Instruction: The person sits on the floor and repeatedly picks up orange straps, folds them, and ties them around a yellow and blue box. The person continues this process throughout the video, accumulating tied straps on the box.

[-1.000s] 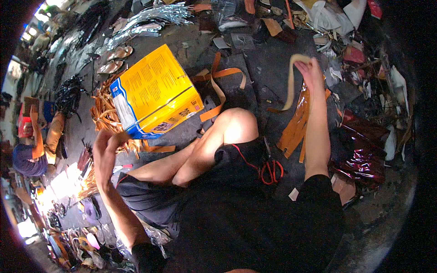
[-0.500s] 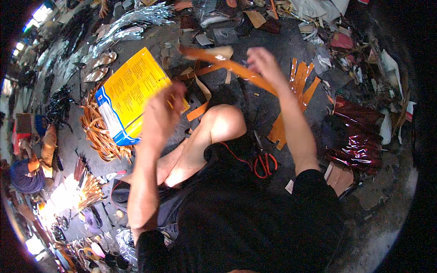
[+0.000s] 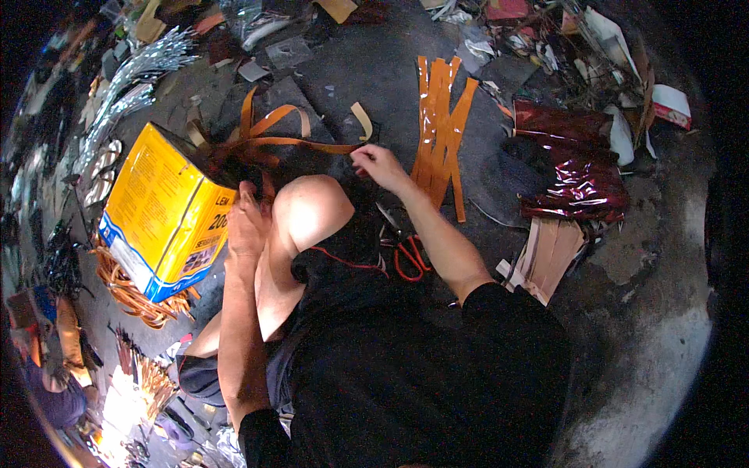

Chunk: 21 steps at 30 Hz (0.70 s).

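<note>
My right hand (image 3: 378, 166) pinches the right end of an orange-brown strip (image 3: 316, 144), which runs leftward above my knee. My left hand (image 3: 247, 222) is closed beside the yellow and blue tin can (image 3: 175, 218), at its right edge; what its fingers hold is hidden. More orange-brown strips (image 3: 269, 118) curl up in a dark tangle between the can and my knee. Scissors with red handles (image 3: 411, 259) lie on the floor below my right forearm.
Flat orange strips (image 3: 438, 129) lie fanned out beyond my right forearm. Farther right are a shiny dark-red sheet (image 3: 566, 160) and pale brown pieces (image 3: 548, 257). Coiled brown strips (image 3: 144, 296) sit under the can. Silvery strips (image 3: 148, 62) and scraps cover the far left floor.
My right hand has come down and left, drawing near my knee with the strip. My left hand has lowered beside the can. The view has shifted right, and the can appears turned.
</note>
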Tool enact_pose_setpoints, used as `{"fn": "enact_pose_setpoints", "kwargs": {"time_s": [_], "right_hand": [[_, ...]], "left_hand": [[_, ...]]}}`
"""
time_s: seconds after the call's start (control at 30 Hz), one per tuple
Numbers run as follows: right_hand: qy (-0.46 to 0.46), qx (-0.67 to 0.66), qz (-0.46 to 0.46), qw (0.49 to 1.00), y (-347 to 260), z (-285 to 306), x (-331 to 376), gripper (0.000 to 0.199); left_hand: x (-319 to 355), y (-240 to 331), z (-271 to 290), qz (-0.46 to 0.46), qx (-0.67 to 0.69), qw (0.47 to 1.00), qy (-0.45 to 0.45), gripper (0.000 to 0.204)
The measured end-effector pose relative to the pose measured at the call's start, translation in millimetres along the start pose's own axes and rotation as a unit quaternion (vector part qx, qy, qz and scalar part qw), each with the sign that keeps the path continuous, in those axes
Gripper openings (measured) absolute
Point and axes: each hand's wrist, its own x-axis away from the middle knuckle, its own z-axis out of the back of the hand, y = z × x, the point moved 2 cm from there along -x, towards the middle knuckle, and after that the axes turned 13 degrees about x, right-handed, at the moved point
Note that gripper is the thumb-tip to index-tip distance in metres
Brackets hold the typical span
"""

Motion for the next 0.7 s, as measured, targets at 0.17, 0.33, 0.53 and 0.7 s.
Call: {"fn": "enact_pose_setpoints", "kwargs": {"time_s": [0.17,0.33,0.53,0.7], "right_hand": [[0.261,0.186,-0.076,0.944,80.9,100.0,-3.6,0.032],[0.293,0.347,-0.192,0.870,67.5,116.3,-6.4,0.042],[0.281,0.356,-0.237,0.859,102.5,120.8,-10.5,0.053],[0.326,0.293,-0.165,0.883,72.1,122.3,0.7,0.046]], "left_hand": [[-7.0,-7.3,-12.9,-0.010,-0.033,0.999,-0.024,0.029],[-34.6,2.6,8.4,-0.146,-0.006,0.988,-0.048,0.020],[-80.6,124.7,53.6,-0.105,0.290,0.925,0.223,0.022],[-31.5,86.5,29.3,-0.078,0.344,0.935,0.047,0.018]]}}
